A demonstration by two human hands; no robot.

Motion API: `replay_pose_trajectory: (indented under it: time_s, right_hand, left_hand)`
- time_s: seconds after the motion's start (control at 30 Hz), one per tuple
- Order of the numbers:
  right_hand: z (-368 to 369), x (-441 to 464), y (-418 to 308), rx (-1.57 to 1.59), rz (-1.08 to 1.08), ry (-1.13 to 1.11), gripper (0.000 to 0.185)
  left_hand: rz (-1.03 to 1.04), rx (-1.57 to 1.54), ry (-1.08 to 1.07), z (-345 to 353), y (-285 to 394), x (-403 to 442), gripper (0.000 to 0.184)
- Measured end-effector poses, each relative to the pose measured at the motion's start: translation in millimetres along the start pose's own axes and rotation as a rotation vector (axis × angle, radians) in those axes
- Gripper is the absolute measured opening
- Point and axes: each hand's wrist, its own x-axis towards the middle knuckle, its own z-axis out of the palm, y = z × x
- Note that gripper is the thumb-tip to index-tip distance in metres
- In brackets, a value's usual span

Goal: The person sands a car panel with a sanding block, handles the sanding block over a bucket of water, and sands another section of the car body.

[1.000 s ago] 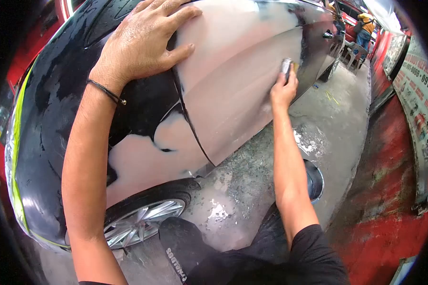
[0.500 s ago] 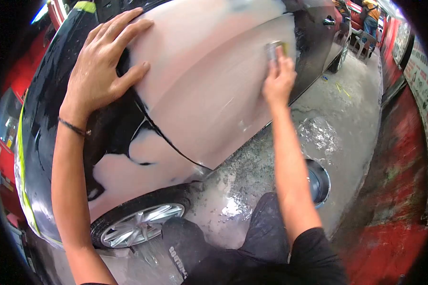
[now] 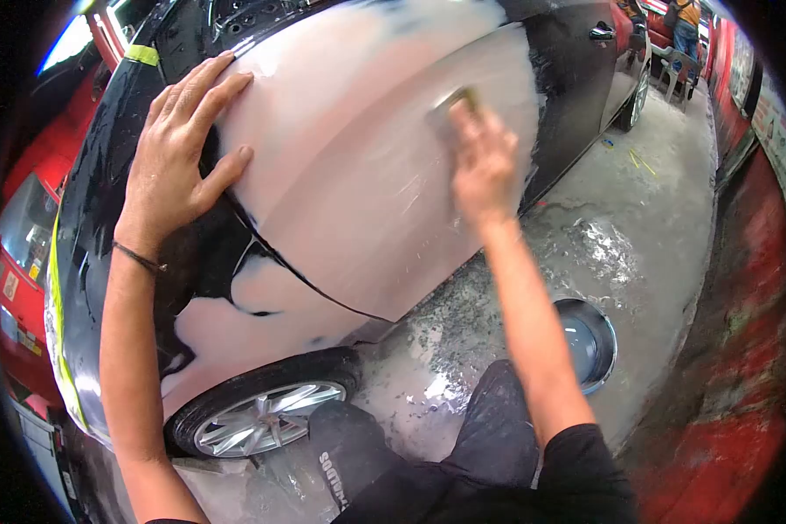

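A dark car body has a large pinkish-white matte patch across its door panel (image 3: pixel 367 166) and the lower panel beside it (image 3: pixel 227 327). My left hand (image 3: pixel 179 157) lies on the car near the door's edge, fingers spread, with nothing in it. A black cord is round that wrist. My right hand (image 3: pixel 485 166), blurred by motion, is on the pale door panel with its fingers closed on a small greyish block (image 3: pixel 452 103) with a yellowish side. The block is against the panel, and its far side is blurred.
Below the panels is a wheel (image 3: pixel 262 419). A round bucket of liquid (image 3: pixel 589 345) stands on the wet floor (image 3: pixel 655 210) right of my knees. A red wall (image 3: pixel 742 349) runs along the right. Far back are a person (image 3: pixel 686 31) and a chair (image 3: pixel 677 70).
My right hand has moved left over the panel with the block. The view has shifted; my left hand stays spread on the car, lower in view than at first.
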Motion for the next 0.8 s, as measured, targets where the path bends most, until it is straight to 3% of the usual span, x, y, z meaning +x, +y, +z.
replay_pose_trajectory:
  time_s: [0.07,0.13,0.17,0.23,0.33,0.4,0.5,0.53,0.67,0.8]
  right_hand:
    - [3,33,68,-0.006,0.293,-0.046,0.047]
    - [15,56,101,-0.024,0.246,0.119,0.051]
    - [16,50,92,0.002,0.354,0.107,0.051]
    - [23,43,49,0.053,0.56,0.106,0.052]
    - [12,-38,-84,0.106,0.448,0.086,0.055]
    - [-4,-79,-120,0.212,0.312,0.025,0.073]
    - [0,-64,-45,0.158,0.128,-0.012,0.073]
    - [5,-46,-9,0.02,0.212,-0.042,0.06]
    - [21,33,126,0.108,0.528,0.083,0.057]
    - [34,7,34,0.12,0.677,0.175,0.052]
  left_hand:
    - [-0.001,0.015,-0.014,3,-2,-2,0.079]
    - [0.023,0.031,-0.004,3,-6,-1,0.079]
    - [0.035,0.031,-0.001,3,-7,-2,0.079]
    - [0.025,0.021,0.022,7,-6,-5,0.076]
    - [0.009,-0.004,0.053,7,-3,-4,0.072]
    - [0.017,0.01,0.05,6,-3,-7,0.073]
    - [0.023,-0.009,0.035,5,-2,-4,0.074]
    - [0.02,-0.016,0.029,4,-3,-3,0.075]
    - [0.053,-0.033,0.013,1,-5,1,0.075]
    - [0.071,0.05,0.012,13,-17,-9,0.073]
